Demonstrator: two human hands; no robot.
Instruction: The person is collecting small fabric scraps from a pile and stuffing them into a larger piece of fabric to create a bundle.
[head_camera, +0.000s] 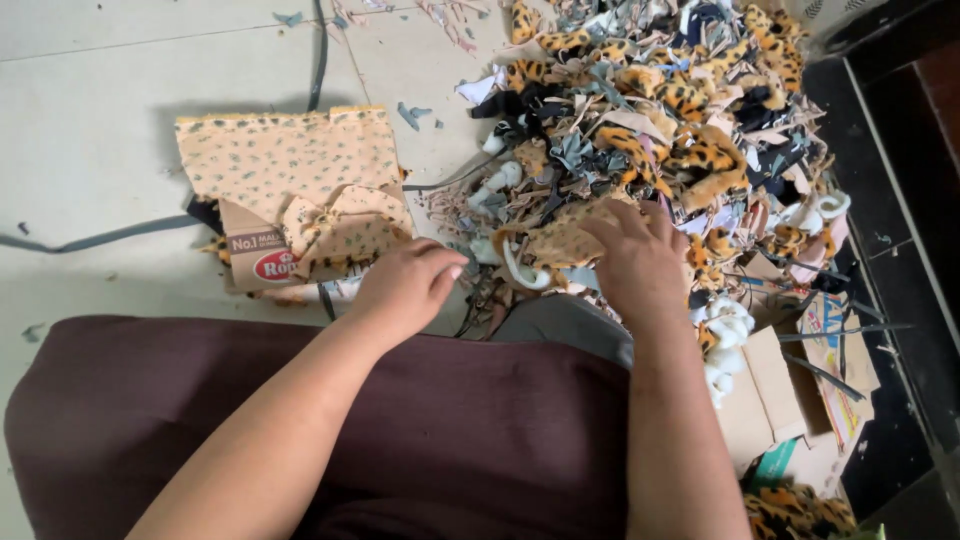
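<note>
Right hand (638, 262) open, pressing spotted tan fabric scrap (560, 243) in scrap heap (660, 110); left hand (405, 287) loosely curled, empty, beside stacked spotted tan fabric pieces (290, 165).

Informal textile workshop, worked on the floor

A heap of leopard-print scraps (660, 130) is piled on a tiled floor (90, 130), beside stacked cut fabric pieces (290, 160) and flattened cardboard (765, 395).
</note>
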